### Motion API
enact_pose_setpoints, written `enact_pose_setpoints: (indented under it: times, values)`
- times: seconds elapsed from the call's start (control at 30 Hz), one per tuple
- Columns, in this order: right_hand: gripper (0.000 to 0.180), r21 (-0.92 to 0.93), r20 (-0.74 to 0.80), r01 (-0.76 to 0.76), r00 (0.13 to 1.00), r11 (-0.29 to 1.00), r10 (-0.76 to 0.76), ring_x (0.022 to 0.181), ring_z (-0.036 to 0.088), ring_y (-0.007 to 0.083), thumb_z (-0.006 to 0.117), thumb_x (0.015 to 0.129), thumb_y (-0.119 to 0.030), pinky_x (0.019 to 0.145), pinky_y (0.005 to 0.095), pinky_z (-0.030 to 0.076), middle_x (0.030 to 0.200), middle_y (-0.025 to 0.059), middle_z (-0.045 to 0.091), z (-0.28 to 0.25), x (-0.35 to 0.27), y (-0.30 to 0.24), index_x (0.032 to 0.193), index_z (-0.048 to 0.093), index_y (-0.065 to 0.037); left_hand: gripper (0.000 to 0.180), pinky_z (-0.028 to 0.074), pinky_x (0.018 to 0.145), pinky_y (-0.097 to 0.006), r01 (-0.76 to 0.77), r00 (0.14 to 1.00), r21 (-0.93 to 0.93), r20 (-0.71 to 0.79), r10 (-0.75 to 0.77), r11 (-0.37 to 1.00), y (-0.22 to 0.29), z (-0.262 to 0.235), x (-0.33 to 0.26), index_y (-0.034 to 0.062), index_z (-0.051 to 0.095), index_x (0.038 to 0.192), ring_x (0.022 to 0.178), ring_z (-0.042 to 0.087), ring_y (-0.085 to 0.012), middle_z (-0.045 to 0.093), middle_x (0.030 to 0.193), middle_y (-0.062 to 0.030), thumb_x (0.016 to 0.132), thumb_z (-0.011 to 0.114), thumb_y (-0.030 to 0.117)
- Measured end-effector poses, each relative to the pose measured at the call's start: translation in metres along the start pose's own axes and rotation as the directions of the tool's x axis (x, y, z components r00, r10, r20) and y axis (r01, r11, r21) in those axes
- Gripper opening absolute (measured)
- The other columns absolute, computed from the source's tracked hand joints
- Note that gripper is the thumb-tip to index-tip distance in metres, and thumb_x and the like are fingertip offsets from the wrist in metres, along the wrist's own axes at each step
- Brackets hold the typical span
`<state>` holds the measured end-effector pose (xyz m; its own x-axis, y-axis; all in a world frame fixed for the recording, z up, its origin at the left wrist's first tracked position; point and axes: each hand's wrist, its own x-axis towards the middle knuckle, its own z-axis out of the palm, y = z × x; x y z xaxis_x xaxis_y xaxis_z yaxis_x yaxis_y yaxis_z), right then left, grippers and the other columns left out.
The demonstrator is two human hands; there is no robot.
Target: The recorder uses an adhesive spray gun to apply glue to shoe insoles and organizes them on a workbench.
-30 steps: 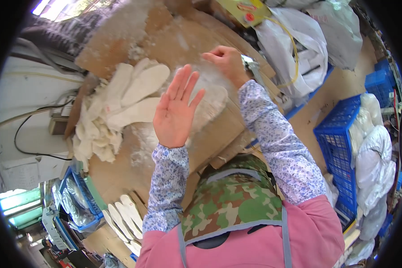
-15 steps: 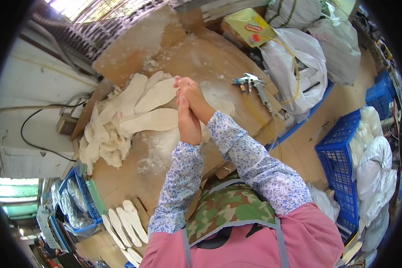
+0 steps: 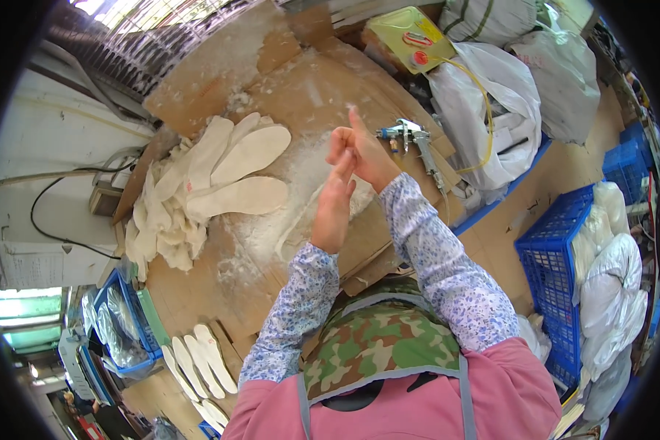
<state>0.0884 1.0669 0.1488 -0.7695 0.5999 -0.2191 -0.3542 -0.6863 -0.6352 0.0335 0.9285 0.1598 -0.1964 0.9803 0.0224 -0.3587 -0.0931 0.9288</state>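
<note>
My left hand [image 3: 331,216] and my right hand [image 3: 374,161] meet over the middle of the cardboard-covered table [image 3: 330,81]. Their fingers touch or overlap, mostly stretched out, and no object shows between them. One digit of the right hand sticks up apart from the rest. To their left is a heap of cream insoles [image 3: 170,209], with a few lying fanned out on top, the nearest insole [image 3: 242,196] pointing toward my hands. Beneath the hands, whitish residue [image 3: 301,172] coats the cardboard. Right of the hands rests a spray gun [image 3: 416,139] with a metal body.
Behind the spray gun stand a yellow can [image 3: 407,37] with a hose and a white plastic sack [image 3: 484,110]. Farther right is a blue crate [image 3: 554,286] beside bagged goods. Several insoles [image 3: 213,363] lie in rows at lower left, near a blue basket [image 3: 128,323].
Both hands have shifted right and off the insole tips, and their palms have come apart, fingers still touching. The fanned insoles now show fully.
</note>
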Motion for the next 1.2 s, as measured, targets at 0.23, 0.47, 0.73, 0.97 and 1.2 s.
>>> enact_pose_setpoints:
  times: [0.23, 0.47, 0.73, 0.97, 1.2]
  values:
    - [0.02, -0.685, 0.183, 0.365, 0.924, 0.63, -0.337, 0.075, 0.059, 0.0103, 0.061, 0.087, -0.017, 0.065, 0.0248, 0.048, 0.082, 0.003, 0.066, 0.028, 0.018, 0.008, 0.101, 0.069, -0.004, 0.052, 0.03, 0.106, -0.042, -0.135, 0.977, -0.416, -0.204, 0.053, 0.899, 0.011, -0.033, 0.028, 0.0057, 0.04, 0.137, 0.129, 0.038, -0.0192, 0.043, 0.139, -0.0066, 0.094, 0.042, 0.035]
    - [0.018, -0.778, 0.348, 0.473, 0.873, 0.414, -0.343, 0.061, 0.057, 0.0092, 0.062, 0.087, -0.015, 0.055, 0.0247, 0.044, 0.07, 0.0039, 0.065, 0.086, 0.07, 0.039, 0.094, 0.07, 0.0, 0.057, 0.028, 0.107, -0.041, -0.28, 0.923, -0.373, -0.358, 0.141, 0.884, 0.031, -0.084, 0.014, 0.0114, 0.036, 0.143, 0.129, 0.039, -0.0158, 0.046, 0.138, -0.0021, 0.093, 0.046, 0.038]
    - [0.033, -0.887, 0.13, 0.258, 0.935, 0.382, -0.331, 0.05, 0.044, 0.0078, 0.063, 0.089, -0.027, 0.049, 0.0252, 0.041, 0.057, 0.0, 0.05, 0.103, 0.175, 0.069, 0.067, 0.057, -0.003, 0.037, 0.038, 0.097, -0.031, -0.365, 0.848, 0.048, -0.396, 0.353, 0.93, 0.078, -0.175, -0.05, 0.0055, 0.051, 0.127, 0.116, 0.05, -0.0153, 0.055, 0.121, -0.0049, 0.092, 0.049, 0.019]
    - [0.023, -0.918, 0.345, 0.37, 0.922, 0.141, -0.174, 0.055, 0.047, 0.0066, 0.063, 0.088, -0.019, 0.051, 0.0236, 0.039, 0.067, 0.0006, 0.057, 0.099, 0.251, 0.064, 0.076, 0.065, 0.001, 0.015, 0.049, 0.064, -0.029, 0.013, 0.31, 0.602, -0.761, 0.57, 0.798, 0.102, -0.485, -0.228, 0.0048, 0.065, 0.095, 0.069, 0.058, -0.0142, 0.065, 0.079, -0.0053, 0.086, 0.058, 0.014]
    - [0.013, -0.966, 0.048, 0.005, 0.985, -0.26, -0.163, 0.058, 0.05, 0.0066, 0.062, 0.087, -0.01, 0.059, 0.0201, 0.042, 0.071, -0.0006, 0.058, 0.067, 0.276, 0.021, 0.09, 0.068, 0.001, 0.023, 0.047, 0.083, -0.044, 0.855, 0.077, 0.313, -0.866, 0.495, 0.415, 0.15, -0.686, -0.327, 0.0126, 0.064, 0.104, 0.095, 0.059, -0.037, 0.064, 0.096, -0.0194, 0.084, 0.051, 0.01]
